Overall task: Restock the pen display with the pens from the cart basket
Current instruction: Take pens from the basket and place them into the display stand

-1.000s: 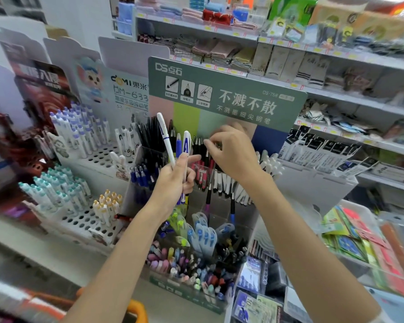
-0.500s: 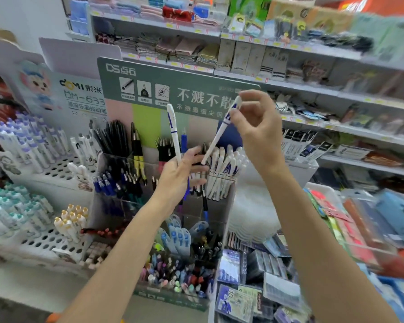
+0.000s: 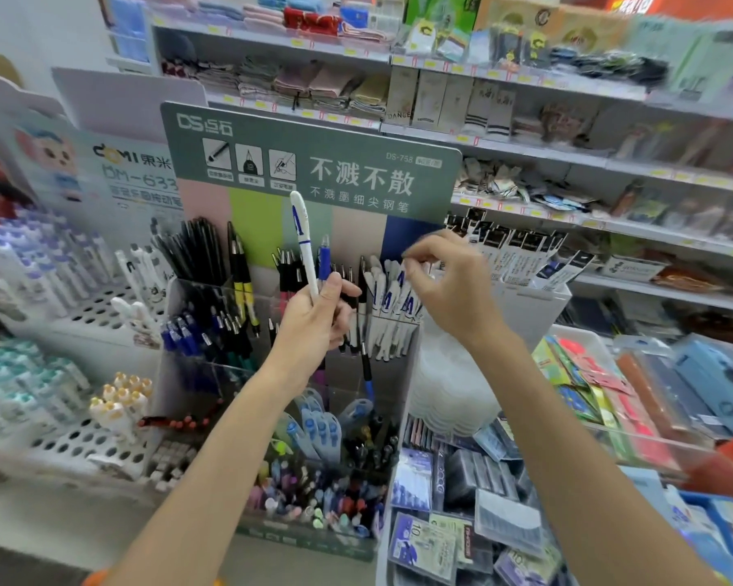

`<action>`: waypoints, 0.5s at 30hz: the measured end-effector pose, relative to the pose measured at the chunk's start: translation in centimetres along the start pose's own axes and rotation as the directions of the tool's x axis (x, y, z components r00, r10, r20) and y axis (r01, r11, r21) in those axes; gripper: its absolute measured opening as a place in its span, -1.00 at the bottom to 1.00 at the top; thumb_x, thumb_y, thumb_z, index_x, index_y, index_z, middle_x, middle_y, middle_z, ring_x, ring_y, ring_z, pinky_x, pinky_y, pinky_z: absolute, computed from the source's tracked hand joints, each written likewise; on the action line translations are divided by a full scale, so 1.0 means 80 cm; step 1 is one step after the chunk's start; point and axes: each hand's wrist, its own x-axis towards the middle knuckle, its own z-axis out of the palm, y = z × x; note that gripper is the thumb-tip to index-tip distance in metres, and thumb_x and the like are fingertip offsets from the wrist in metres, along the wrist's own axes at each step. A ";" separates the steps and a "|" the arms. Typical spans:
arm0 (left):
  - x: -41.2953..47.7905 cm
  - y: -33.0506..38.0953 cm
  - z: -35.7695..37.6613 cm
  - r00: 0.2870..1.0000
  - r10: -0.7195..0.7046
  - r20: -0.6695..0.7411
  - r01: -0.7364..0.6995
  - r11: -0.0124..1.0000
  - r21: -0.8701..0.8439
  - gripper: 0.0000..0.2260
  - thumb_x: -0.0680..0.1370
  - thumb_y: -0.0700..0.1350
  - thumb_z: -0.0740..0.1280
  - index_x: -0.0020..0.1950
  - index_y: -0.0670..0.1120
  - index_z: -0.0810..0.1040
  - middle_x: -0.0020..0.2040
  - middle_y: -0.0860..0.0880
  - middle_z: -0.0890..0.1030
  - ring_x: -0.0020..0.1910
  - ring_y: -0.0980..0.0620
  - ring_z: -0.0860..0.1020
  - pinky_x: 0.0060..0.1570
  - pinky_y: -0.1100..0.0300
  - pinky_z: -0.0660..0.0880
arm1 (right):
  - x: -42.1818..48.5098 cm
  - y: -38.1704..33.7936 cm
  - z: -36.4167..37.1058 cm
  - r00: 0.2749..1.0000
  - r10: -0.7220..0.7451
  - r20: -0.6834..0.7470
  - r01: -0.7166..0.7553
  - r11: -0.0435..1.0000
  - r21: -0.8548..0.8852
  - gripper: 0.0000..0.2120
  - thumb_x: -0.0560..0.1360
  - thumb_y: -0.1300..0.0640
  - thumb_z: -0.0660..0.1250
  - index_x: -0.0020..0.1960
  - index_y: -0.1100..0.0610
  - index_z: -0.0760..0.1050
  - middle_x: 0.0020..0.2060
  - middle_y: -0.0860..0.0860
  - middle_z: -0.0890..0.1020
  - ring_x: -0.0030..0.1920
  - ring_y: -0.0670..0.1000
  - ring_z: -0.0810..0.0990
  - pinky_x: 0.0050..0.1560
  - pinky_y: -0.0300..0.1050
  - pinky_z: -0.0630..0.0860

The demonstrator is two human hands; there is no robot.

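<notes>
The white pen [image 3: 303, 243] stands upright in the left hand [image 3: 314, 327], gripped low beside a blue pen [image 3: 324, 260]. At its three o'clock, the pen display [image 3: 255, 222] holds crowded stocked white pens [image 3: 388, 302]. The right hand [image 3: 449, 285] curls over their tops, too blurred to tell whether it pinches one. Each pen probably wants feeding tip-down, parallel to its neighbours.
</notes>
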 end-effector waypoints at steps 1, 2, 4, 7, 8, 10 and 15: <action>-0.001 0.000 -0.001 1.000 0.002 0.010 -0.002 1.000 -0.004 -0.67 0.68 0.02 0.11 0.02 -0.19 0.53 -0.43 0.01 0.41 -0.49 0.08 0.22 -0.51 0.27 0.14 | -0.003 0.000 0.001 0.999 0.028 0.043 -0.027 0.999 -0.020 -0.91 0.52 0.25 0.38 -0.12 0.23 0.66 -0.14 0.01 0.60 -0.06 -0.02 0.56 0.02 -0.18 0.47; -0.001 0.001 -0.003 1.000 0.001 0.019 -0.001 1.000 -0.001 -0.67 0.67 0.03 0.12 0.02 -0.18 0.53 -0.42 0.01 0.41 -0.48 0.08 0.22 -0.52 0.28 0.13 | -0.006 0.000 0.002 0.997 0.053 0.060 -0.052 0.998 -0.025 -0.86 0.52 0.21 0.38 -0.16 0.22 0.68 -0.13 0.00 0.60 -0.02 -0.03 0.54 0.04 -0.21 0.43; -0.002 0.001 -0.005 0.999 -0.009 0.031 0.008 1.000 0.023 -0.67 0.66 0.04 0.12 0.02 -0.18 0.53 -0.41 0.00 0.41 -0.48 0.09 0.22 -0.53 0.30 0.13 | -0.005 -0.007 0.002 0.998 0.065 -0.015 -0.065 0.998 -0.010 -0.85 0.53 0.20 0.35 -0.14 0.19 0.69 -0.11 -0.01 0.61 -0.01 -0.09 0.52 0.05 -0.28 0.41; -0.002 0.002 -0.008 0.999 -0.018 0.034 0.015 0.996 0.085 -0.68 0.67 0.03 0.12 0.01 -0.17 0.53 -0.40 -0.01 0.40 -0.52 0.14 0.24 -0.55 0.34 0.17 | 0.011 -0.037 0.006 0.996 0.050 -0.070 -0.042 0.992 0.118 -0.79 0.54 0.19 0.34 0.15 0.15 0.63 -0.10 -0.09 0.64 -0.03 -0.05 0.57 0.04 -0.29 0.49; -0.002 0.003 -0.008 0.999 -0.017 0.040 0.012 0.994 0.112 -0.70 0.68 0.02 0.13 0.00 -0.17 0.52 -0.40 -0.01 0.38 -0.53 0.16 0.24 -0.54 0.34 0.17 | 0.020 -0.050 0.009 0.998 0.054 -0.018 -0.049 0.982 0.183 -0.72 0.54 0.14 0.35 0.24 0.12 0.57 -0.10 -0.11 0.64 -0.04 -0.03 0.59 0.04 -0.22 0.52; -0.003 0.004 -0.009 0.998 0.004 0.066 -0.015 0.984 0.176 -0.71 0.69 -0.01 0.12 -0.03 -0.16 0.52 -0.41 -0.01 0.33 -0.53 0.16 0.22 -0.52 0.35 0.18 | 0.032 -0.072 0.018 0.994 0.025 0.110 -0.051 0.968 0.245 -0.58 0.54 0.08 0.39 0.38 0.06 0.44 -0.10 -0.09 0.66 -0.10 -0.08 0.58 -0.01 -0.21 0.51; -0.006 0.008 -0.014 0.993 0.044 0.111 -0.071 0.967 0.246 -0.64 0.64 0.07 0.15 0.02 -0.22 0.53 -0.42 0.02 0.33 -0.51 0.16 0.25 -0.48 0.36 0.21 | 0.038 -0.087 0.032 0.990 -0.027 0.137 -0.023 0.937 0.349 -0.59 0.50 0.28 0.44 0.31 0.16 0.46 -0.17 0.06 0.67 -0.18 -0.02 0.63 -0.07 -0.17 0.58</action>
